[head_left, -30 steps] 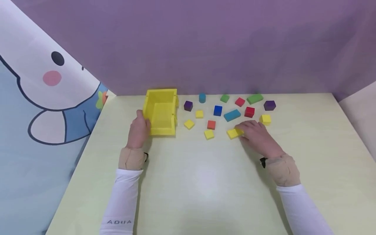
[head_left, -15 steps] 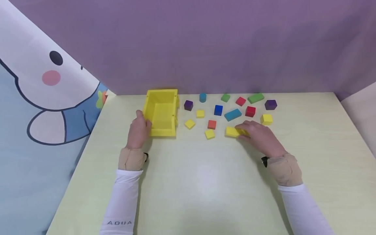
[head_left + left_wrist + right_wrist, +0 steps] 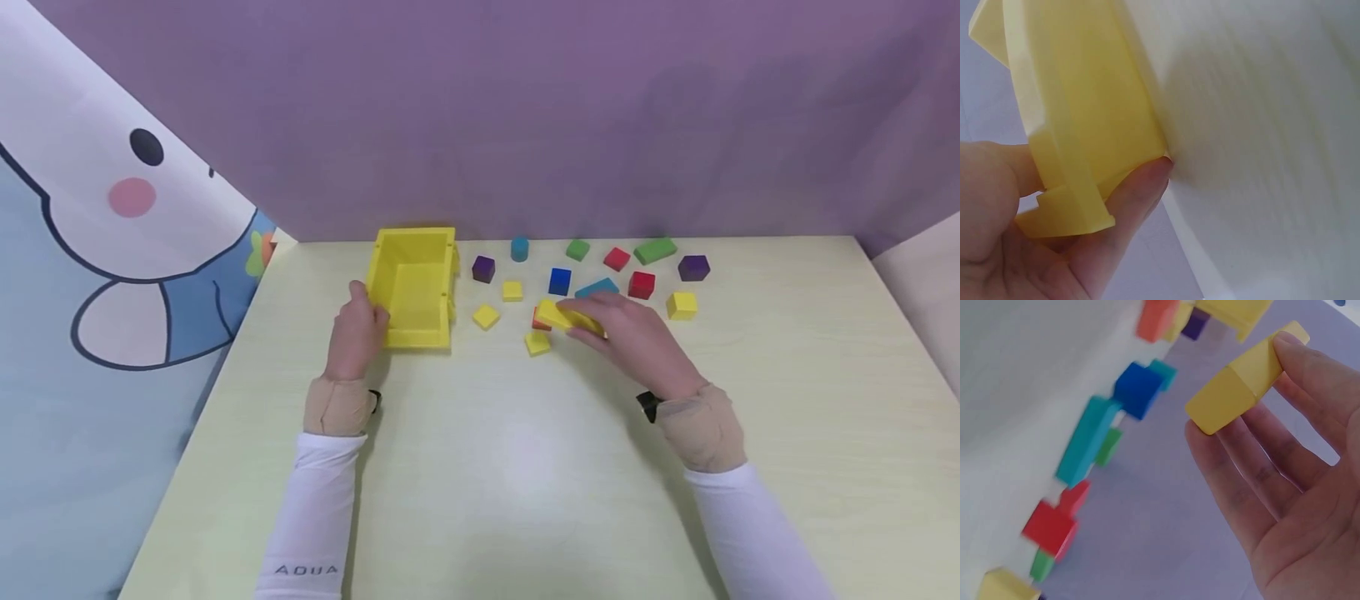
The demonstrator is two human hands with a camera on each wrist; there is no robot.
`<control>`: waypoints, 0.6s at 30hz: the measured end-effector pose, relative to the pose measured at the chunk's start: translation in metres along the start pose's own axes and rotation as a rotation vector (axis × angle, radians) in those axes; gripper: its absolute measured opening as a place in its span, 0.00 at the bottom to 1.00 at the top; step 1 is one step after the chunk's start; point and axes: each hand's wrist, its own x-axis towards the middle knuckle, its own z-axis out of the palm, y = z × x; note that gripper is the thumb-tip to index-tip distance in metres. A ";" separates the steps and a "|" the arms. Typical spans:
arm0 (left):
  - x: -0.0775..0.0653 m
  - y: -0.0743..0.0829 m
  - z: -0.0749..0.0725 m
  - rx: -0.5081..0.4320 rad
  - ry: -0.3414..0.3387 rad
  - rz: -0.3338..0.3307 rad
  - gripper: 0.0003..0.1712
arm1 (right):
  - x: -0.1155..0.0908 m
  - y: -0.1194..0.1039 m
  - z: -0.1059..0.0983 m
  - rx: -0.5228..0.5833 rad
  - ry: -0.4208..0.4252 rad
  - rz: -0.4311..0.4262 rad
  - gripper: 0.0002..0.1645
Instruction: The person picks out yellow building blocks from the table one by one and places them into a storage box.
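Observation:
My left hand (image 3: 356, 337) grips the left side of a yellow plastic bin (image 3: 412, 337), which stands on the table. In the left wrist view the thumb and fingers close round the bin's wall (image 3: 1104, 94). Between thumb and fingers, my right hand (image 3: 637, 342) pinches a long yellow block (image 3: 1229, 394), held up off the tabletop. Seen from the head, that block partly covers an orange-red block (image 3: 537, 320). Just below lies a small yellow block (image 3: 537, 343). A light blue block (image 3: 597, 287) sits behind the right hand, partly hidden.
Several loose blocks spread right of the bin, among them a purple block (image 3: 483, 268), a blue cube (image 3: 559, 281), a red cube (image 3: 641, 285), a green block (image 3: 655, 250) and a yellow cube (image 3: 682, 305). A purple backdrop (image 3: 525, 125) rises behind the table.
My right hand has picked the long yellow block up from the table and carried it left, over the orange-red block. The left hand and bin stay nearly where they were.

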 end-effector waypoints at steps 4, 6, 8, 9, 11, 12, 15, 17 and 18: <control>0.000 -0.001 -0.001 -0.002 -0.003 0.008 0.15 | 0.012 -0.013 0.003 0.028 -0.007 -0.030 0.26; 0.000 -0.002 -0.002 0.000 0.000 0.011 0.15 | 0.020 -0.020 0.006 0.038 -0.011 -0.046 0.25; 0.000 -0.003 -0.002 0.000 0.004 0.015 0.15 | 0.027 -0.026 0.009 0.043 -0.011 -0.062 0.25; 0.000 -0.003 -0.002 0.001 0.005 0.018 0.15 | 0.031 -0.029 0.011 0.045 -0.011 -0.074 0.25; 0.001 -0.004 -0.001 0.004 0.004 0.022 0.15 | 0.038 -0.036 0.014 0.047 -0.015 -0.091 0.24; 0.001 -0.004 -0.001 0.005 0.001 0.022 0.16 | 0.042 -0.040 0.015 0.053 -0.017 -0.099 0.24; 0.001 -0.005 0.001 0.009 -0.012 0.019 0.17 | 0.053 -0.051 0.020 0.054 -0.026 -0.121 0.24; 0.001 -0.006 0.002 0.008 -0.022 0.017 0.17 | 0.060 -0.059 0.022 0.063 -0.033 -0.131 0.24; 0.001 -0.006 0.002 0.006 -0.026 0.015 0.18 | 0.064 -0.063 0.024 0.066 -0.038 -0.136 0.24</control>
